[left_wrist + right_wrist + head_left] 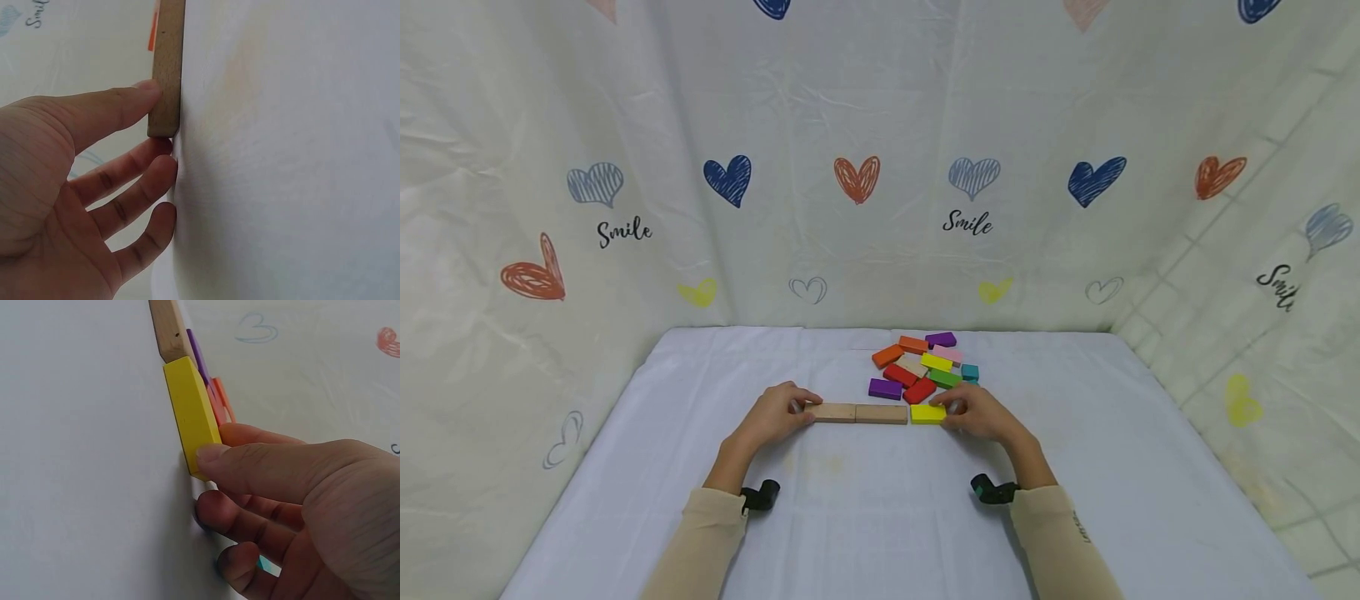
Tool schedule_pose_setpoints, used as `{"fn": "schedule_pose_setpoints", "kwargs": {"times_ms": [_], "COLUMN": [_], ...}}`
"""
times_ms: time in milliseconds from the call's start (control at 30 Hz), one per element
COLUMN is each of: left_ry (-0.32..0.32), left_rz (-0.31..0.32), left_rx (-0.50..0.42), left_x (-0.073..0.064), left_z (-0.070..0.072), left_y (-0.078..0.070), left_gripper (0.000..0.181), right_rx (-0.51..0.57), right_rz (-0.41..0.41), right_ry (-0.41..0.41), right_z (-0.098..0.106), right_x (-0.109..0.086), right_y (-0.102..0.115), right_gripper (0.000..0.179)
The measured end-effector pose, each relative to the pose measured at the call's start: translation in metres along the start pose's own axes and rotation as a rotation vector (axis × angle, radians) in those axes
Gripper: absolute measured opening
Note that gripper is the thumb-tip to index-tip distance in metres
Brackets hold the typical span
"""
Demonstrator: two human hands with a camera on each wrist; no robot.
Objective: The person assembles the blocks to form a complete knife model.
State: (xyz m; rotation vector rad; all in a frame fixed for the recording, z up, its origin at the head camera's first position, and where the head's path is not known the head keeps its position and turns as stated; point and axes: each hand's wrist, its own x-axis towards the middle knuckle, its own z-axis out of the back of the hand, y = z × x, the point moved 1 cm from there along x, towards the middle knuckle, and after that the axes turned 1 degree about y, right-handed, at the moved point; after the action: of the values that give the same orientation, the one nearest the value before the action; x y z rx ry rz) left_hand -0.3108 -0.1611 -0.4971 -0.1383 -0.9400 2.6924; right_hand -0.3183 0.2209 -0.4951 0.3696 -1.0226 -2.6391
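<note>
Two plain wooden blocks lie end to end in a row on the white cloth, a left one (835,412) and a right one (882,414). A yellow block (927,414) continues the row on the right, a thin gap from them in the head view. My left hand (781,408) pinches the free end of the left wooden block; in the left wrist view its thumb (119,109) lies on the block's side. With thumb and forefinger, my right hand (981,414) pinches the outer end of the yellow block, its other fingers curled below in the right wrist view.
Behind the row lies a loose pile of coloured blocks, among them a purple block (885,388), a red block (919,391), a green block (945,378) and an orange block (887,357). A patterned curtain (895,250) hangs along the far table edge.
</note>
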Motion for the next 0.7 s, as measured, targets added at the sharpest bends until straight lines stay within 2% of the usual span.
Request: {"fn": "schedule_pose_setpoints", "kwargs": {"times_ms": [700], "left_ry": [0.004], "left_rz": [0.020], "left_rx": [0.006], "left_x": [-0.0004], "left_z": [0.0003], "left_y": [-0.0030], "left_gripper": [0.027], "right_rx": [-0.003], "right_rz": [0.004], "right_ry": [-0.024], "right_z": [-0.0048], "right_x": [0.0011], "right_y": [0.0068], "right_gripper": [0.034]}}
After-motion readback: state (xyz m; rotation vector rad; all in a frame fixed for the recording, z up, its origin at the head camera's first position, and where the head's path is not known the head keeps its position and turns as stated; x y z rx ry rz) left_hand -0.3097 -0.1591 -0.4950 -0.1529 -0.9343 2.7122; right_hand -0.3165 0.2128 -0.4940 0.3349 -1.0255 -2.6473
